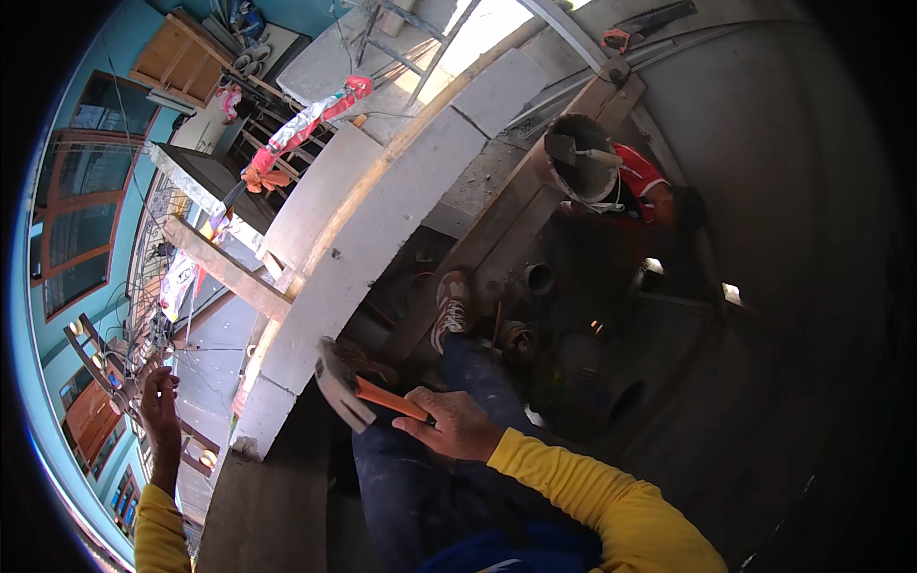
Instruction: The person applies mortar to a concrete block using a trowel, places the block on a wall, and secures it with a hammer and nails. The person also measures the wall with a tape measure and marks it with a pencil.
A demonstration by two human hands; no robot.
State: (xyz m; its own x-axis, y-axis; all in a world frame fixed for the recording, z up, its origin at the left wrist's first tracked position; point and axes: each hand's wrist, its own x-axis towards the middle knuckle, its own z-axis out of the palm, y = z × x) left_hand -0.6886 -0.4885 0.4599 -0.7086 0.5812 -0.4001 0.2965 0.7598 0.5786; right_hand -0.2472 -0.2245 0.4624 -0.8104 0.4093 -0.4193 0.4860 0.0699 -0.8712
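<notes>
A claw hammer (341, 387) with an orange handle is gripped by my right hand (457, 423), above my lap. Its metal head points left, close to the low pale block wall (382, 220). My left hand (160, 409) is raised on the far side of that wall, fingers loosely curled and a little apart, with nothing visible in them. Behind its fingertips, dark cables and timber show in the distance.
A wooden plank (516, 215) runs beside the wall, my shoe (449, 310) on it. A bucket (583, 177) with a trowel (597, 156) stands farther along, near a person in a red top (642, 172). A handsaw (654, 19) lies at the top. A wooden batten (229, 267) sticks out leftward.
</notes>
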